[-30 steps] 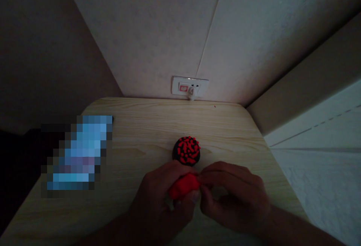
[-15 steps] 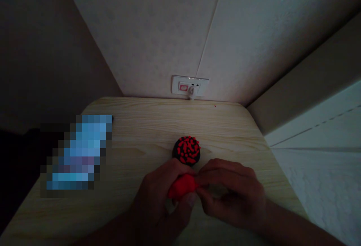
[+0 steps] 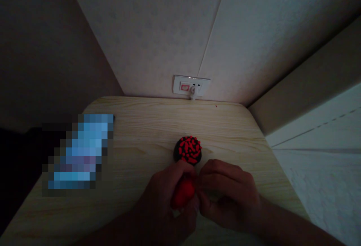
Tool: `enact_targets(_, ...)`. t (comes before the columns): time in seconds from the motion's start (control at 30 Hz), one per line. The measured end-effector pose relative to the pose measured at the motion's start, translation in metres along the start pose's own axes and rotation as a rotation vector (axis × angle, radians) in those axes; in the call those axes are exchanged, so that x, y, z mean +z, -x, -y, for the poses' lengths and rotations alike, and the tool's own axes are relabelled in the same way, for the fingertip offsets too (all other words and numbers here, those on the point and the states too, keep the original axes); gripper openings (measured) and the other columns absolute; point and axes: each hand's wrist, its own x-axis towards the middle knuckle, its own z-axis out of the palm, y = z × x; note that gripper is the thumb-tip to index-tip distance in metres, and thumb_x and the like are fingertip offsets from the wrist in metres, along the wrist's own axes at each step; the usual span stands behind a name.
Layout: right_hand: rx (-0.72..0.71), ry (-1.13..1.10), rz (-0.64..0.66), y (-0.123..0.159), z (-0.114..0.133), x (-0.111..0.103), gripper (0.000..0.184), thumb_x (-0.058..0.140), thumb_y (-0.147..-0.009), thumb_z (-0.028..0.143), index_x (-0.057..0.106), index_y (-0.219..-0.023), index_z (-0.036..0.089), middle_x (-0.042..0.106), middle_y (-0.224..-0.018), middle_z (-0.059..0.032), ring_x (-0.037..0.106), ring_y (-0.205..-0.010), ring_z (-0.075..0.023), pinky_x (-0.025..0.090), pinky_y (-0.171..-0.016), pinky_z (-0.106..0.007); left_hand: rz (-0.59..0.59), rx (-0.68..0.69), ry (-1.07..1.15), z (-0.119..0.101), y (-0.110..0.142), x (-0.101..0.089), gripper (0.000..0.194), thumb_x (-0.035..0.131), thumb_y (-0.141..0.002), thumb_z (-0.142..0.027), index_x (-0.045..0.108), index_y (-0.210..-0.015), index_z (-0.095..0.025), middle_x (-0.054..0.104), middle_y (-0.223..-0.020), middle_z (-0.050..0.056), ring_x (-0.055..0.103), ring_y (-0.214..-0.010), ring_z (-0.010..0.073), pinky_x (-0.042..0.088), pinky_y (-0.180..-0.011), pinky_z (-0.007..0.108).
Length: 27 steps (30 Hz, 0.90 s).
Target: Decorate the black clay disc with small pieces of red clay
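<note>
A soft red lump of modelling clay sits between the thumb and fingers of my left hand. My right hand is closed in a pinch at the clay's right end, its fingertips meeting those of the left. What lies right between the right fingertips is partly hidden. Just beyond both hands, a round black piece rests on the table, its top dotted with several small red bits and short strips. The left fingers hide a little of its front edge.
The pale wooden table reaches back to a wall with a socket and a plug in it. At the left lies a blurred, lit device like a phone. A tiny red speck is near the back edge. White bedding borders the right.
The clay in my left hand has turned and looks rounder, with the left thumb moved further across below it. My right fingers stay pinched at its end. The black piece has not moved.
</note>
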Motion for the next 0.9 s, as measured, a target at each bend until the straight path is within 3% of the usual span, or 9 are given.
enact_targets(0.2,-0.032,0.053,0.011,0.002,-0.001,-0.002,0.021,0.068,-0.080,0.005,0.068,-0.097,0.018,0.072,-0.073,-0.0047,0.066,-0.062,-0.0152,0.056,-0.054,-0.024,0.037,0.077,0.036,-0.001,-0.002,-0.004,0.011,0.055,-0.084,-0.013,0.059,-0.092,-0.021,0.060,-0.074,-0.003,0.056,-0.060,0.0109,0.045,-0.057,0.020)
enact_targets(0.47,-0.050,0.047,0.032,0.003,0.000,-0.002,0.020,0.066,-0.082,0.006,0.066,-0.098,0.018,0.072,-0.074,-0.0040,0.068,-0.062,-0.0144,0.056,-0.054,-0.022,-0.040,0.070,0.007,-0.004,-0.008,-0.003,0.011,0.053,-0.077,-0.012,0.059,-0.070,-0.018,0.057,-0.063,-0.002,0.053,-0.056,0.0108,0.041,-0.054,0.021)
enact_targets(0.6,0.092,0.092,-0.058,0.004,0.000,-0.011,0.018,0.065,-0.082,0.004,0.067,-0.091,0.019,0.073,-0.071,-0.0024,0.070,-0.060,-0.0141,0.058,-0.056,-0.022,-0.007,0.026,0.033,-0.004,-0.007,-0.002,0.013,0.053,-0.078,-0.010,0.061,-0.070,-0.017,0.060,-0.064,0.000,0.056,-0.056,0.0111,0.043,-0.055,0.021)
enact_targets(0.67,0.184,0.099,-0.198,0.004,-0.001,-0.014,0.021,0.066,-0.082,0.002,0.068,-0.093,0.020,0.075,-0.075,-0.0023,0.073,-0.063,-0.0145,0.060,-0.057,-0.022,-0.001,0.023,0.060,-0.003,-0.005,-0.002,0.012,0.054,-0.078,-0.011,0.062,-0.073,-0.018,0.060,-0.064,-0.001,0.056,-0.056,0.0111,0.043,-0.055,0.021)
enact_targets(0.73,0.153,0.053,-0.231,0.003,-0.002,-0.015,0.027,0.068,-0.080,-0.001,0.070,-0.097,0.020,0.077,-0.082,-0.0039,0.075,-0.069,-0.0158,0.063,-0.062,-0.023,-0.008,0.024,0.089,-0.001,-0.003,-0.003,0.011,0.054,-0.080,-0.013,0.062,-0.077,-0.019,0.061,-0.066,-0.001,0.055,-0.057,0.0113,0.042,-0.055,0.021)
enact_targets(0.9,0.058,-0.078,-0.129,-0.002,-0.004,-0.012,0.029,0.069,-0.080,-0.003,0.073,-0.099,0.019,0.078,-0.086,-0.0063,0.075,-0.076,-0.0177,0.064,-0.065,-0.027,-0.028,0.028,0.139,0.000,-0.001,-0.004,0.011,0.055,-0.082,-0.013,0.063,-0.083,-0.020,0.059,-0.067,-0.004,0.052,-0.055,0.0099,0.040,-0.053,0.020)
